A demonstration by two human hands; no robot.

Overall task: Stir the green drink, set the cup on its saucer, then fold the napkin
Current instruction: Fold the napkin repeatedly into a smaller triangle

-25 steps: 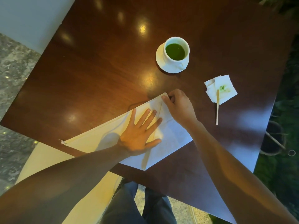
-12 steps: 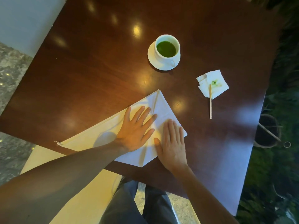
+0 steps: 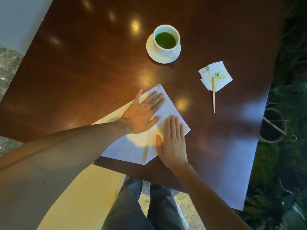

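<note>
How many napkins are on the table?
2. The big napkin lies under both hands near the table's front edge. The small stained napkin sits right of the cup, a wooden stick across it. None look hidden.

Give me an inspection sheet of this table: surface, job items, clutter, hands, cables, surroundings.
Surface: dark glossy wooden table, lamp glare spots, no spills seen.
Job's things: white cup of green drink stands on its saucer; large white napkin lies partly folded at the near edge.
Clutter: small stained paper napkin with a wooden stir stick lying across it.
Hands: left hand and right hand both flat, palms down, pressing the large napkin.
Cables: nothing seen.
Surroundings: cream seat below, stone floor at left, greenery at right.
</note>
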